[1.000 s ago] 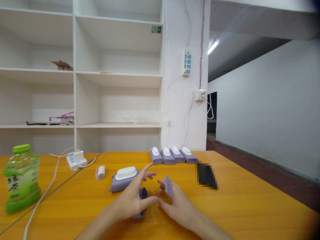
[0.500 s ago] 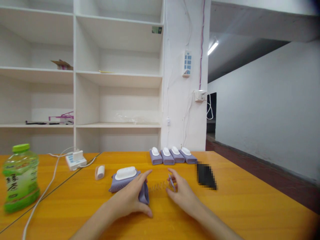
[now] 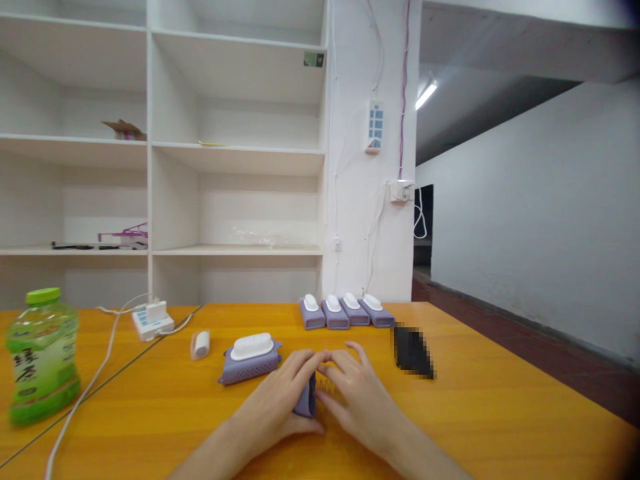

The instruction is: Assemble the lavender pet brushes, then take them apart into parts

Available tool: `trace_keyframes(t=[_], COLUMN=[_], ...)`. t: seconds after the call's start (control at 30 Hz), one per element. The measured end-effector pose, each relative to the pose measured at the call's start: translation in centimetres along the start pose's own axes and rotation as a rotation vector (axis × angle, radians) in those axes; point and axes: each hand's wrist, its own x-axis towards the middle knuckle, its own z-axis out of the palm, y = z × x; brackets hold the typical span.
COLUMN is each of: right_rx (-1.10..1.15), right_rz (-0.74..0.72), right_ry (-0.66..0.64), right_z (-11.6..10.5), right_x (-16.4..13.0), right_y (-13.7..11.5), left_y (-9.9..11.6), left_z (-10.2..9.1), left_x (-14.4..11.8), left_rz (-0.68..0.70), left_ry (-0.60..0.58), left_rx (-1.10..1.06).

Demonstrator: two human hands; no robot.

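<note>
Your left hand grips the purple case, fingers over its top and thumb low on the near side; whether the case rests on the tabletop or is just above it, I cannot tell. What matters most is how the case's mouth stands to the spring: the mouth faces about three o'clock, and coils show just beyond it on that side, running roughly from nine to three. Your right hand is nearer the spring, which lies at its nine o'clock beside the bent fingers. Whether those fingers pinch the spring, or anything else, I cannot tell, as they hide their own grip. Your fingertips meet or nearly meet above the coils, and your left palm covers most of the case's long axis.

Of the other containers, a second case sits at ten o'clock from your left hand, a white block on top, its inside hidden. Four more cases form a row towards twelve, each topped in white, contents unseen. Towards nine, well apart, stands a capped bottle; what it holds is unclear
</note>
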Motion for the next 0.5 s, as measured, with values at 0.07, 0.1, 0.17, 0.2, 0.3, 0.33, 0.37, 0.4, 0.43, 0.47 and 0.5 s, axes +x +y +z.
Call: trace_keyframes(t=[0.07,0.1,0.17,0.2,0.3,0.33,0.37,0.4,0.43,0.47,0.5], right_rx=[0.000,0.012,0.053,0.075,0.098,0.097,0.096,0.096,0.095,0.092,0.085], right_rz=[-0.014,-0.013,0.006,0.019,0.056,0.061,0.063,0.060,0.051,0.036,0.017], right_ry=[-0.042,-0.055,-0.060,-0.056,-0.039,-0.035,-0.031,-0.027,-0.026,-0.028,-0.032], right_z=[0.3,0.5,0.8,0.9,1.0,1.0,0.9,0.8,0.8,0.8,0.8], right_x=[-0.1,-0.2,-0.2,-0.2,-0.2,-0.2,-0.2,-0.1,-0.1,-0.1,-0.1], right_y=[-0.3,-0.4,-0.6,-0.6,-0.6,-0.6,-0.5,-0.4,-0.3,-0.2,-0.1], left_y=[0.5,0.7,0.9,0.9,0.7,0.6,0.4,0.2,0.0,-0.1,-0.1], left_z=[0.1,0.2,0.2,0.1,-0.1,-0.1,-0.2,-0.2,-0.2,-0.2,-0.2], left_x=[0.1,0.1,0.1,0.1,-0.1,-0.2,-0.3,-0.4,-0.5,-0.5,-0.6], left_rz=[0.021,0.030,0.048,0.053,0.039,0.024,0.004,-0.016,-0.037,-0.058,-0.083], left_ry=[-0.011,-0.009,-0.005,-0.002,0.009,0.010,0.008,0.003,-0.005,-0.013,-0.019], left_rx=[0.036,0.051,0.069,0.072,0.061,0.053,0.044,0.034,0.023,0.010,-0.005])
